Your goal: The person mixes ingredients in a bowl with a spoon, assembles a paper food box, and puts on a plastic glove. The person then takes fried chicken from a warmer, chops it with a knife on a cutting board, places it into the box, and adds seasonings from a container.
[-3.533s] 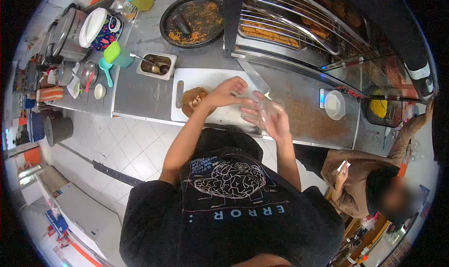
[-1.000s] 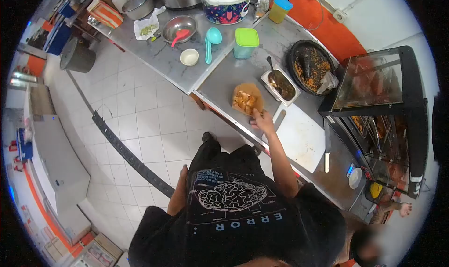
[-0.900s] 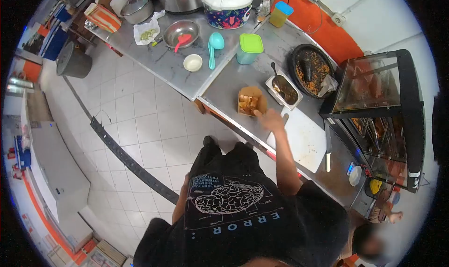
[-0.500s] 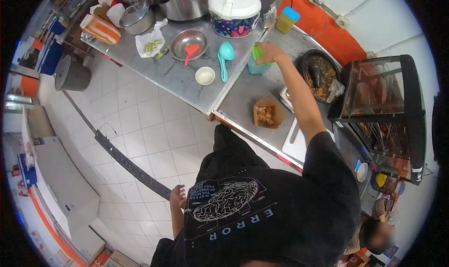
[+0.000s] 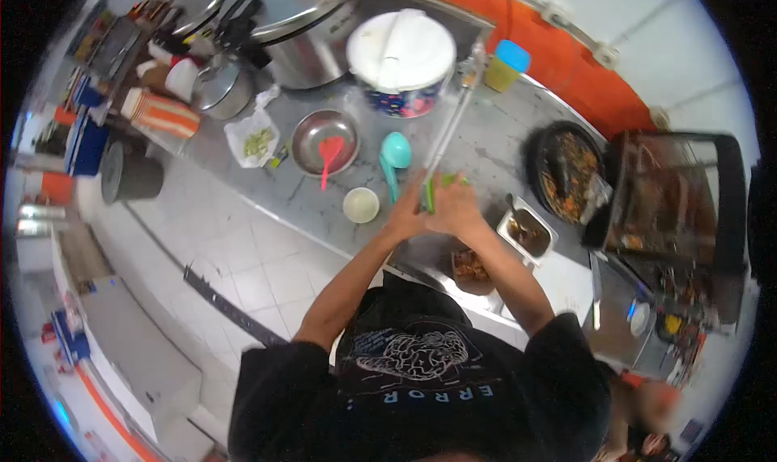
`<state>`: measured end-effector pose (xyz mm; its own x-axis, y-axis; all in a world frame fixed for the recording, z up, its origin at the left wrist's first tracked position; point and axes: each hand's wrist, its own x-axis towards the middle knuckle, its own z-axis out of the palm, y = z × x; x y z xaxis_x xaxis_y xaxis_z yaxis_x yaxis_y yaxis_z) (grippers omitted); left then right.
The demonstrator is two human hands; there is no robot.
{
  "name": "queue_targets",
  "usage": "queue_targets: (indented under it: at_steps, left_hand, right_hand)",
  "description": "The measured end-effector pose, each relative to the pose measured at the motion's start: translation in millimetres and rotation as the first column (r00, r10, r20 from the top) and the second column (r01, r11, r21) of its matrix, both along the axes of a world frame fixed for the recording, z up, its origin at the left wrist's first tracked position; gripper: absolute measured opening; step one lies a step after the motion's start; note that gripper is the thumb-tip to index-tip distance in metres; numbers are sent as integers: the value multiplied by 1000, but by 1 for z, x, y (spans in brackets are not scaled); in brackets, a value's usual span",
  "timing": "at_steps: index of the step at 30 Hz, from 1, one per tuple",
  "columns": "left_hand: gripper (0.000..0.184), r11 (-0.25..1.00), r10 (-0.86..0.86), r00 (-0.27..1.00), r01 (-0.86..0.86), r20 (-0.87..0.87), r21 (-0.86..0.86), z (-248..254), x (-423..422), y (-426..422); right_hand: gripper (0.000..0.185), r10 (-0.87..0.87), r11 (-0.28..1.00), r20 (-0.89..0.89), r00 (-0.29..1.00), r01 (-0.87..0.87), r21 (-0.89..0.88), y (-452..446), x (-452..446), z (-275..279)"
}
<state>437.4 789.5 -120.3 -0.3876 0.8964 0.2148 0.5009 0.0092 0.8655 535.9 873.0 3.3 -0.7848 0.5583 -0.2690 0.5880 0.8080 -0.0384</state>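
Observation:
A plastic container with a green lid (image 5: 431, 197) is held between both hands over the steel table. My left hand (image 5: 407, 214) is closed around its left side. My right hand (image 5: 455, 209) grips it from the right and top; green rim shows past the fingers, and the container's body is mostly hidden. Just left of the hands lie a turquoise ladle (image 5: 396, 150) and a small cream bowl (image 5: 361, 205). Right of them sits a steel tray of dark sauce (image 5: 527, 234) with a spoon. Near my right forearm is a cardboard box of food pieces (image 5: 469, 266).
A metal bowl (image 5: 303, 148) holds a red spatula (image 5: 329, 149). Behind stand a white-lidded tub (image 5: 401, 53), a large steel pot (image 5: 303, 53) and a blue-lidded container (image 5: 507, 65). To the right are a black mortar (image 5: 558, 171), a glass display case (image 5: 676, 211) and a knife (image 5: 597, 292).
The green-lidded container has come nearer to my body in my right hand. My left hand has risen from beside my body to grip it too. The view has shifted.

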Motion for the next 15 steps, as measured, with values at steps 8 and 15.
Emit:
queue_targets:
  at_steps: [8, 15]
  left_hand:
    - [104, 927, -229, 968, 250, 106, -281, 29, -19, 5]
    - [62, 957, -197, 969, 223, 146, -187, 60, -101, -70]
  right_hand:
    - [86, -406, 548, -39, 913, 210, -810, 124, 17, 41]
    - [86, -215, 976, -4, 977, 215, 17, 178, 12, -92]
